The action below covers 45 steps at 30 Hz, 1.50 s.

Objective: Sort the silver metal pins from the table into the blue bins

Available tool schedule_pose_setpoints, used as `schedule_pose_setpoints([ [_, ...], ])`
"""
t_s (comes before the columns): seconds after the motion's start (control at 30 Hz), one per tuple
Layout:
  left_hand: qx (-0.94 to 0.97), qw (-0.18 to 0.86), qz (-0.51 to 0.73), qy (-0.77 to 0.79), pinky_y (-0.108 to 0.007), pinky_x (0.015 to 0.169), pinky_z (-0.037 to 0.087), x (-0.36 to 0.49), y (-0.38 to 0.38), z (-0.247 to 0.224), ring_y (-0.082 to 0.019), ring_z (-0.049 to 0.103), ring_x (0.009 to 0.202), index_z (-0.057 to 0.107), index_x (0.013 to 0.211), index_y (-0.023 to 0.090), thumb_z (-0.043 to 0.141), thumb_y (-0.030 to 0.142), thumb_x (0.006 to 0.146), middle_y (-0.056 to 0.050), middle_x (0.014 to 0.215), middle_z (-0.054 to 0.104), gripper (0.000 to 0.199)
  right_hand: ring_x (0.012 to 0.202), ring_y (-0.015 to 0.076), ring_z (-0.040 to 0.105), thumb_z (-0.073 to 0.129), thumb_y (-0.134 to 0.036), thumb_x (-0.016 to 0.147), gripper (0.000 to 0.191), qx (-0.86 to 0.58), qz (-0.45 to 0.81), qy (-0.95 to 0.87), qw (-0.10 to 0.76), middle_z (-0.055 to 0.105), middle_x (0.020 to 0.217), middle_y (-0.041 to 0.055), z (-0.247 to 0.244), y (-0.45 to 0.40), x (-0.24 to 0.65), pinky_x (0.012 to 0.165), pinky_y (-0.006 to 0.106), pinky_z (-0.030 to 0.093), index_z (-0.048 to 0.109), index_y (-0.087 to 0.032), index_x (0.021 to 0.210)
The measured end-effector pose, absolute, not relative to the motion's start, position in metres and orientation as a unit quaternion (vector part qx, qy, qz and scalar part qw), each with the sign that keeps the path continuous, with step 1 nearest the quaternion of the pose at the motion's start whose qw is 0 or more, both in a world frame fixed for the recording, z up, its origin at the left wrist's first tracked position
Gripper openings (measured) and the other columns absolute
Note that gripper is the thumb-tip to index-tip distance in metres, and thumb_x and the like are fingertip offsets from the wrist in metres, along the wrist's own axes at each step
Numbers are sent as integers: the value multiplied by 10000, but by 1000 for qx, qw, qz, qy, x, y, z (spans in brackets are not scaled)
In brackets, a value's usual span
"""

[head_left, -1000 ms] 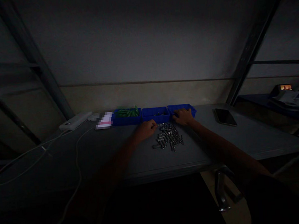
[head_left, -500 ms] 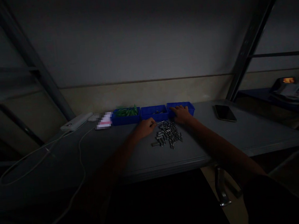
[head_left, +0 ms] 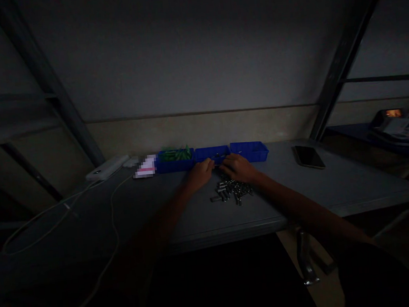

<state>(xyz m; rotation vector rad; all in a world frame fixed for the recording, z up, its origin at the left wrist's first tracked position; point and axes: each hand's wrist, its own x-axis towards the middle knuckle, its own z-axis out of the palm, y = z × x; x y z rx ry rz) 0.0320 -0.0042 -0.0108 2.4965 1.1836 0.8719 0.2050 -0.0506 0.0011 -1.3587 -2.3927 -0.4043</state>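
- Left hand: pinching a slim metal piece, between the hands.
- Right hand: fingers bent beside it; grip unclear.
- Metal parts: loose, nearside of right hand.

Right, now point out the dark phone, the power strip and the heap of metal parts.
Dark phone [head_left: 308, 157]: head view, on its screen.
Power strip [head_left: 108, 168]: head view, on its white casing.
Heap of metal parts [head_left: 236, 187]: head view, on its middle.
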Motion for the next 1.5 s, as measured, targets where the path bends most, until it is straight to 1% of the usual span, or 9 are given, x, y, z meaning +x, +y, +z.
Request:
schedule_pose_setpoints([
  [0.2, 856, 122, 317, 390, -248, 640, 380, 32, -4, -10, -135, 541, 630, 532, 700, 169, 315, 315, 912, -21, 658, 593, 336, 882, 174, 521, 335, -314, 934, 321, -486, -142, -837, 206, 618, 894, 87, 2, -52, 205, 821, 285, 373, 611, -157, 890],
  [0.43, 857, 144, 363, 336, -234, 654, 396, 32, -10, -6, -141, 563, 682, 561, 873, 164, 385, 320, 879, -4, 682, 598, 235, 786, 147, 551, 314, -321, 945, 327, -523, -82, -817, 229, 619, 814, 66, -3, -47, 210, 725, 245, 376, 579, -155, 851],
  [0.7, 853, 127, 370, 345, -240, 624, 390, 32, -9, -4, -134, 538, 628, 547, 751, 166, 332, 309, 895, -8, 661, 588, 296, 745, 148, 551, 397, -295, 915, 208, -482, -64, -813, 320, 614, 812, 57, -2, -49, 212, 696, 240, 378, 552, -164, 868],
  [0.77, 851, 126, 380, 339, -239, 624, 392, 33, -10, -4, -133, 541, 624, 553, 801, 168, 336, 315, 898, -5, 662, 583, 279, 719, 148, 544, 386, -293, 917, 232, -478, -71, -809, 334, 605, 770, 51, -1, -50, 213, 688, 241, 374, 552, -168, 815],
  [0.9, 839, 121, 417, 327, -230, 611, 397, 34, -12, -5, -128, 542, 608, 525, 1016, 176, 372, 325, 893, 8, 679, 576, 247, 681, 139, 533, 358, -329, 927, 304, -477, -75, -800, 356, 588, 709, 34, 3, -50, 216, 675, 237, 363, 551, -180, 745],
  [1.07, 846, 107, 413, 320, -229, 664, 413, 35, -11, -4, -133, 564, 677, 560, 908, 170, 378, 316, 889, -13, 746, 612, 234, 655, 138, 533, 345, -389, 927, 371, -470, -62, -802, 362, 593, 704, 43, 4, -50, 218, 646, 240, 362, 572, -163, 741],
  [1.3, 860, 118, 369, 332, -229, 660, 405, 34, -14, -1, -136, 566, 680, 579, 813, 164, 329, 316, 898, -17, 728, 623, 305, 634, 124, 524, 354, -413, 915, 393, -494, -73, -795, 345, 611, 704, 36, 4, -49, 219, 625, 229, 354, 596, -159, 739],
  [1.37, 881, 126, 306, 338, -234, 628, 396, 33, -13, -3, -140, 561, 660, 584, 787, 162, 339, 348, 891, -20, 703, 618, 326, 605, 127, 522, 353, -408, 910, 397, -535, -84, -768, 343, 613, 678, 33, 3, -46, 223, 601, 234, 341, 603, -160, 728],
  [1.5, 925, 148, 159, 311, -231, 615, 395, 29, -8, -6, -145, 567, 678, 609, 777, 154, 504, 408, 801, -35, 743, 630, 276, 657, 156, 572, 370, -400, 892, 365, -661, -107, -653, 355, 659, 749, 58, 2, -38, 243, 604, 243, 348, 639, -165, 815],
])
